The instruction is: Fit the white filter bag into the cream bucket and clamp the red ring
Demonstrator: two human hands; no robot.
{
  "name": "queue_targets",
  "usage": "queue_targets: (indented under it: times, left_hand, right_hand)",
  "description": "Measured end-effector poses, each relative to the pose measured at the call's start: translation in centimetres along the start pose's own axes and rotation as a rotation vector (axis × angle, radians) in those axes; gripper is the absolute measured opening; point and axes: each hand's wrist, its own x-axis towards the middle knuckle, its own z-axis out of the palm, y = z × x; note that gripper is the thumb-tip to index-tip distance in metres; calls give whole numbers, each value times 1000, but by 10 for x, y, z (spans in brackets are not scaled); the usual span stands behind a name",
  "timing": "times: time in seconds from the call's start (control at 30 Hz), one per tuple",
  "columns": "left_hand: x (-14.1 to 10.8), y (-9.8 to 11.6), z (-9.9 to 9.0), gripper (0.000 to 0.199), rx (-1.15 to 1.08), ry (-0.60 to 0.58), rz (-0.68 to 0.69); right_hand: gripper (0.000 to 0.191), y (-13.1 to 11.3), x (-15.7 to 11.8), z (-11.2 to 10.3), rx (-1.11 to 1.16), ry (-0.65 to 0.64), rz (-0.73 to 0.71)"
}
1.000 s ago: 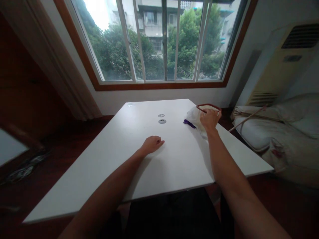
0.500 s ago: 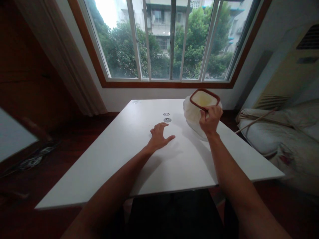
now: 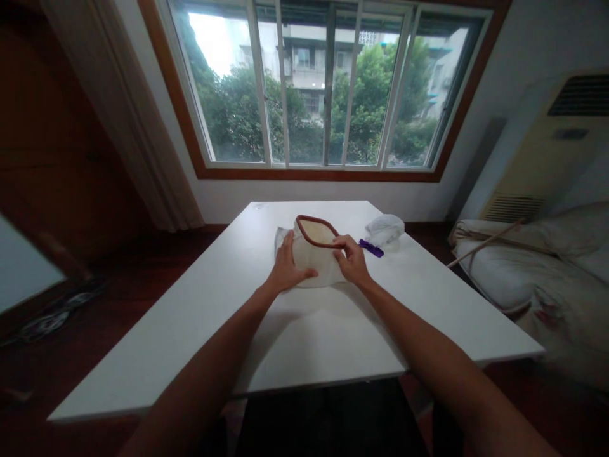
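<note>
A brown rounded-square frame (image 3: pixel 301 223) sits on cream fabric (image 3: pixel 316 265) over the middle of the white table (image 3: pixel 209 317). My right hand (image 3: pixel 351 259) is closed on the frame's right corner, thumb below it on the fabric. My left hand (image 3: pixel 288 266) lies against the fabric's left side, fingers stretched and thumb apart. Whether the fabric rests on the tabletop is hard to tell. To the right of my right hand lie a purple item (image 3: pixel 371 247) and a crumpled whitish translucent bundle (image 3: pixel 384 230).
Beyond the table is a wide window (image 3: pixel 328 174) with a brown frame. Covered bundles (image 3: pixel 504 266) and a thin stick (image 3: pixel 480 246) stand off the table's right side. A curtain (image 3: pixel 157 158) hangs at the left, and a dark chair seat is at the near edge.
My right hand has brought the frame and fabric leftward to the table's middle. My left hand now touches the fabric. The purple item and whitish bundle have come into view.
</note>
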Motion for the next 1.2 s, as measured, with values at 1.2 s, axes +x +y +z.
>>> queue_targets:
  times: [1.2]
  left_hand:
    - [-3,6,23,131,-57,16,-151]
  right_hand:
    - [22,-10,26,-43,-436,280,1]
